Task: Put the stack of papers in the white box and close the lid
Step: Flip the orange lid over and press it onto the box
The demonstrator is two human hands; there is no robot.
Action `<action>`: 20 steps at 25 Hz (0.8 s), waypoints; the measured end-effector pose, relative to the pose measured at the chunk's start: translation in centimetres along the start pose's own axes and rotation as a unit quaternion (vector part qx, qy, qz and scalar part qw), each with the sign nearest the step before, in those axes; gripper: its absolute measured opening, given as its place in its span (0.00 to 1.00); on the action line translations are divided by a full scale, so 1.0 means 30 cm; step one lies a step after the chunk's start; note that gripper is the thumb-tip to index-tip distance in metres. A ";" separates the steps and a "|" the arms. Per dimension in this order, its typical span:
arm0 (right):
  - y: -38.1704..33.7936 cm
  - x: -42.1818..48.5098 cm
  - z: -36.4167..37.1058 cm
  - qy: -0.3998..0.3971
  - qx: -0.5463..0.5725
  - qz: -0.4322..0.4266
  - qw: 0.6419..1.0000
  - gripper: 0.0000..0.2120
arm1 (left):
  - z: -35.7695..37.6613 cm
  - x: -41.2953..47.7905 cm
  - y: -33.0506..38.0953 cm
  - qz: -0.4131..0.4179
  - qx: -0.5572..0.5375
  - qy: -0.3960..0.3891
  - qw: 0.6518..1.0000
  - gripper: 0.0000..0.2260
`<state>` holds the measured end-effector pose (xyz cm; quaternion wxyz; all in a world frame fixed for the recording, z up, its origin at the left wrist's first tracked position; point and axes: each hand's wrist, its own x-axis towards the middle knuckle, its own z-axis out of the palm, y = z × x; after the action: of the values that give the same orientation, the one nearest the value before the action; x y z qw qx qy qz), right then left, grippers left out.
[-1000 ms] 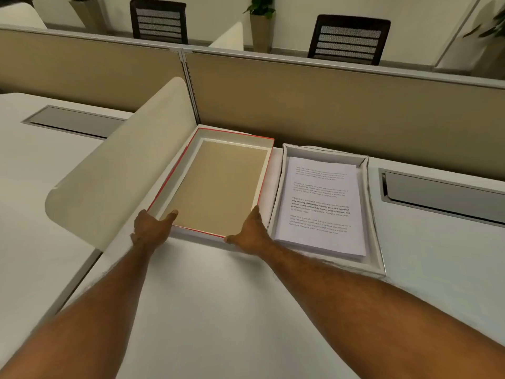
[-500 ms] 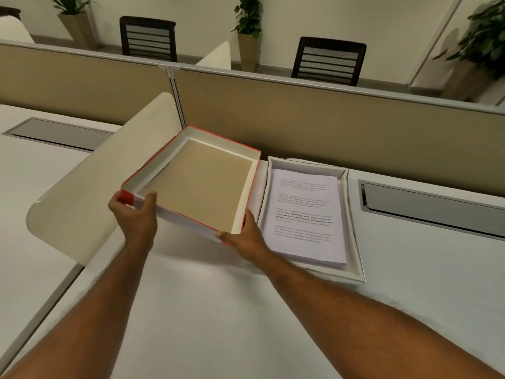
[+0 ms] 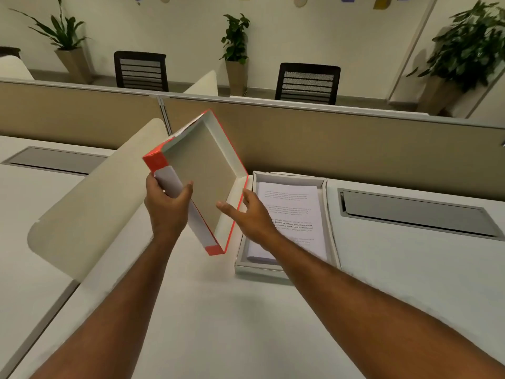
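Left hand [image 3: 166, 203] grips tilted lid [image 3: 202, 173]; right hand [image 3: 247, 214] open beside it

Both bare forearms extend forward from the lower frame. Left hand [image 3: 167, 203] raised, fingers and thumb clamped in a grip. Right hand [image 3: 247, 214] beside it, palm turned inward, fingers spread, gripping nothing.

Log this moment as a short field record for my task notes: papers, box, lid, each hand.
papers: stacked inside the white box on the desk
white box: open, no lid on it
lid: red-edged, lifted off the desk, tilted, hollow side facing the camera
left hand: grips the lid's near edge
right hand: open, beside the lid's lower right edge; contact unclear
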<state>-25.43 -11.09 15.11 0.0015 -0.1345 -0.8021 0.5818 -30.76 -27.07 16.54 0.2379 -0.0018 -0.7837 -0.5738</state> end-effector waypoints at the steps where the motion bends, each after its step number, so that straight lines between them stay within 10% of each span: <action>1: -0.066 0.001 -0.013 -0.014 0.015 -0.028 0.999 0.46 | 0.010 -0.011 0.022 0.033 0.011 -0.026 0.999 0.27; 5: -0.332 0.011 -0.060 -0.067 0.179 -0.024 0.981 0.38 | 0.068 -0.066 0.080 0.143 0.092 -0.118 0.978 0.30; 13: -0.338 -0.006 -0.218 0.112 0.234 0.059 0.964 0.20 | 0.139 -0.129 0.089 0.185 0.112 -0.266 0.939 0.37; 17: -0.291 -0.032 -0.319 0.142 0.290 0.071 0.944 0.16 | 0.115 -0.087 -0.034 -0.073 0.076 -0.161 0.981 0.27; 20: -0.208 -0.061 -0.396 0.153 0.353 0.097 0.918 0.18 | 0.085 -0.114 -0.138 -0.365 -0.032 -0.224 0.903 0.27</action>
<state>-23.11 -2.19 25.06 0.1147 -0.2897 -0.5175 0.7969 -29.82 -25.28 10.95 -0.1699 0.1487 -0.7435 -0.6295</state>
